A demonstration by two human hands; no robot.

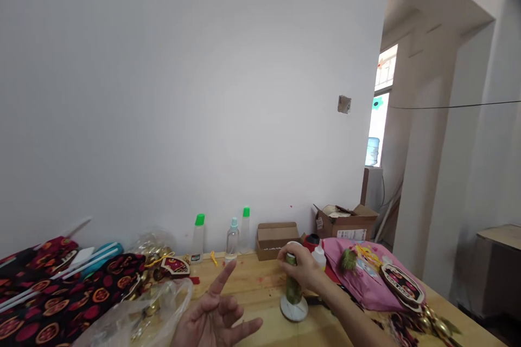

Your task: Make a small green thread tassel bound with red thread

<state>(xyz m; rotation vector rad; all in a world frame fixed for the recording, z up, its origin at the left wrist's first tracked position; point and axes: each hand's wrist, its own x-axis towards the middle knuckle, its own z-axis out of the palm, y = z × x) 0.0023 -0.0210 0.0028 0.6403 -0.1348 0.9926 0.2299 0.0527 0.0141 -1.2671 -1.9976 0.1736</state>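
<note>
Right hand (303,270) grips the top of what looks like a green thread spool (293,288), upright on the tabletop (260,288); left hand (215,320) open, empty. Any lift needs steadiness.

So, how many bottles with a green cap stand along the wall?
2. The left green-capped bottle stands left of the clear bottle; the right green-capped bottle stands between that and the cardboard box. Others may be hidden.
</note>
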